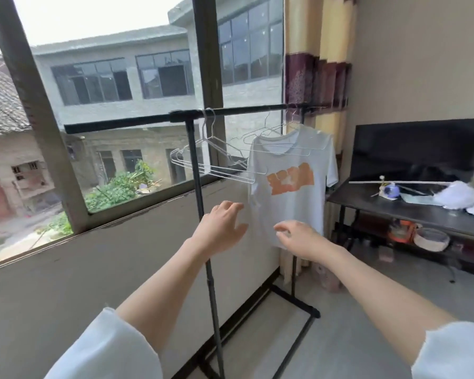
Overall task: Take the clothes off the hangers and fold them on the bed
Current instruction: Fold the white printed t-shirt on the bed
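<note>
While the white T-shirt (290,187) hangs on its hanger (285,140) at 1 o'clock on the rack (200,116), I'm reaching: left hand (219,231) and right hand (298,237) loosely spread, holding nothing. Next: grip hem, lift off.

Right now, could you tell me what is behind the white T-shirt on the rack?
Behind the T-shirt hangs a striped curtain and the rack's far upright. The wall directly behind the cloth is hidden.
</note>
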A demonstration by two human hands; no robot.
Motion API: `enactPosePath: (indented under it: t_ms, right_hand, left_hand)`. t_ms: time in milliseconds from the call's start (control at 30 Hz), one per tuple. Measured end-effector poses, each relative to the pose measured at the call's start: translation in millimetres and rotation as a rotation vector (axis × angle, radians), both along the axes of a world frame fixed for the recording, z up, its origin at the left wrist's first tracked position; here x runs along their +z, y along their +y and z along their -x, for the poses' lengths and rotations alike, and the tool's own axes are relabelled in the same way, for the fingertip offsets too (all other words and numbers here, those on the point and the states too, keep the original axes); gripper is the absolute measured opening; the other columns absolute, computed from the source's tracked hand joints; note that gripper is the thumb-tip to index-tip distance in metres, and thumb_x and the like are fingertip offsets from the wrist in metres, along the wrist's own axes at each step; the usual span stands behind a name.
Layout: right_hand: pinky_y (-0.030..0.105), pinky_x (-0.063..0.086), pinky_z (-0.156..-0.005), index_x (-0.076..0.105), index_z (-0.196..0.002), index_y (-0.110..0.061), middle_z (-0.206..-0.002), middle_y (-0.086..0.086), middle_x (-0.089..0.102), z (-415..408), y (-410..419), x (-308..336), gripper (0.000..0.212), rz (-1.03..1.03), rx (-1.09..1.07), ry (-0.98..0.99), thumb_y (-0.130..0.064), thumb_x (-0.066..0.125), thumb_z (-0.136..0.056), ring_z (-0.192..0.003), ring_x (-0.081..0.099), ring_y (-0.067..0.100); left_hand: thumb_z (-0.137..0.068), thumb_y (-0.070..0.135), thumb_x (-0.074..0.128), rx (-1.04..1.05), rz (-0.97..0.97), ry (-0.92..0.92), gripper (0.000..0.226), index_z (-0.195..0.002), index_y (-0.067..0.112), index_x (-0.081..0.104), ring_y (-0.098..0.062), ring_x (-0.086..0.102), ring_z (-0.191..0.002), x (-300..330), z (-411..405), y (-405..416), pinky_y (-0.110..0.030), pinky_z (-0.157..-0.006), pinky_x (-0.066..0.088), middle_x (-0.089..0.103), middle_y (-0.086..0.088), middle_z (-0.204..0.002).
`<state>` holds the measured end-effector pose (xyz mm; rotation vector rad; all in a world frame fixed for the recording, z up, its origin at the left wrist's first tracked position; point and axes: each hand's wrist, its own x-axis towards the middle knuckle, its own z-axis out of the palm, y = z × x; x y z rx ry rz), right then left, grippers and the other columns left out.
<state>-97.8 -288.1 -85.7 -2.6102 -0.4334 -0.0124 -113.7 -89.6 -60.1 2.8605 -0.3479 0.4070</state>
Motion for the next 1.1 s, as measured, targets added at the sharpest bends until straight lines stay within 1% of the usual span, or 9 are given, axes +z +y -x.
enactPosePath:
  t_ms: [100,333,467,733,833,900,967,1033,1100]
  right_hand:
    - [0.032,0.036,-0.106,0.048,-0.135,-0.016,-0.141,0.002,0.048,-20.4,-43.9,12.4,0.038,-0.042,-0.068,-0.013,-0.024,0.037,-0.100,-0.129,0.044,0.020]
    - [0.031,0.040,-0.101,0.053,-0.131,-0.016,-0.136,0.002,0.052,-112.6,-132.7,26.0,0.036,-0.116,-0.210,-0.161,-0.021,0.037,-0.099,-0.123,0.049,0.020]
    - [0.032,0.041,-0.100,0.056,-0.128,-0.017,-0.133,0.003,0.054,-197.4,-175.0,28.9,0.035,-0.134,-0.258,-0.209,-0.021,0.037,-0.098,-0.120,0.050,0.021]
    - [0.032,0.041,-0.101,0.054,-0.129,-0.016,-0.134,0.001,0.053,-354.9,-234.5,54.7,0.035,-0.216,-0.298,-0.228,-0.019,0.037,-0.098,-0.121,0.049,0.016]
    - [0.034,0.042,-0.099,0.054,-0.128,-0.018,-0.133,0.000,0.052,-412.0,-259.1,55.4,0.035,-0.228,-0.314,-0.215,-0.020,0.036,-0.098,-0.120,0.049,0.017]
    - [0.037,0.043,-0.099,0.055,-0.127,-0.019,-0.132,0.000,0.053,-459.6,-275.6,53.3,0.035,-0.248,-0.318,-0.220,-0.020,0.035,-0.098,-0.119,0.049,0.018]
    - [0.038,0.042,-0.099,0.054,-0.128,-0.017,-0.133,0.001,0.052,-484.3,-279.3,56.2,0.036,-0.246,-0.315,-0.239,-0.019,0.035,-0.098,-0.120,0.049,0.019]
    - [0.038,0.041,-0.101,0.051,-0.131,-0.016,-0.134,0.003,0.050,-518.7,-284.1,54.9,0.037,-0.233,-0.282,-0.259,-0.019,0.034,-0.099,-0.124,0.045,0.019]
    - [0.039,0.038,-0.103,0.048,-0.133,-0.015,-0.137,0.004,0.047,-551.6,-286.4,54.2,0.038,-0.194,-0.246,-0.296,-0.017,0.033,-0.099,-0.127,0.041,0.021]
  left_hand:
    - [-0.095,0.035,0.046,-0.035,-0.002,-0.083,0.048,-0.140,0.021,0.037,-0.023,0.038,-0.130,15.7,-33.7,-42.1,-0.037,-0.103,0.037,0.039,-0.002,-0.143]
    - [-0.095,0.026,0.046,-0.142,0.072,-0.247,0.039,-0.134,0.023,0.046,-0.020,0.043,-0.126,35.7,-146.4,-134.8,-0.033,-0.096,0.039,0.046,0.001,-0.136]
    - [-0.095,0.026,0.045,-0.141,0.089,-0.281,0.040,-0.135,0.022,0.045,-0.021,0.041,-0.127,45.0,-241.6,-184.3,-0.035,-0.097,0.037,0.044,0.001,-0.140]
    - [-0.096,0.026,0.045,-0.139,0.072,-0.258,0.040,-0.136,0.017,0.045,-0.023,0.040,-0.129,76.8,-415.3,-255.1,-0.036,-0.101,0.036,0.043,-0.005,-0.141]
    - [-0.096,0.027,0.045,-0.119,-0.014,-0.231,0.041,-0.136,0.017,0.045,-0.023,0.038,-0.129,77.8,-473.7,-277.0,-0.038,-0.100,0.037,0.043,-0.005,-0.140]
    - [-0.096,0.028,0.045,-0.091,-0.101,-0.250,0.043,-0.137,0.017,0.044,-0.024,0.034,-0.131,75.4,-518.3,-289.8,-0.040,-0.101,0.035,0.042,-0.005,-0.140]
    - [-0.096,0.030,0.044,-0.065,-0.207,-0.256,0.045,-0.139,0.019,0.040,-0.023,0.030,-0.134,76.9,-542.5,-290.0,-0.041,-0.103,0.033,0.039,-0.005,-0.142]
    - [-0.097,0.034,0.042,-0.016,-0.347,-0.239,0.048,-0.143,0.021,0.033,-0.023,0.023,-0.138,76.3,-571.7,-292.7,-0.044,-0.106,0.029,0.032,-0.004,-0.148]
    - [-0.099,0.042,0.035,0.034,-0.452,-0.170,0.053,-0.148,0.026,0.022,-0.024,0.009,-0.145,74.7,-596.6,-292.0,-0.050,-0.112,0.019,0.018,-0.004,-0.156]
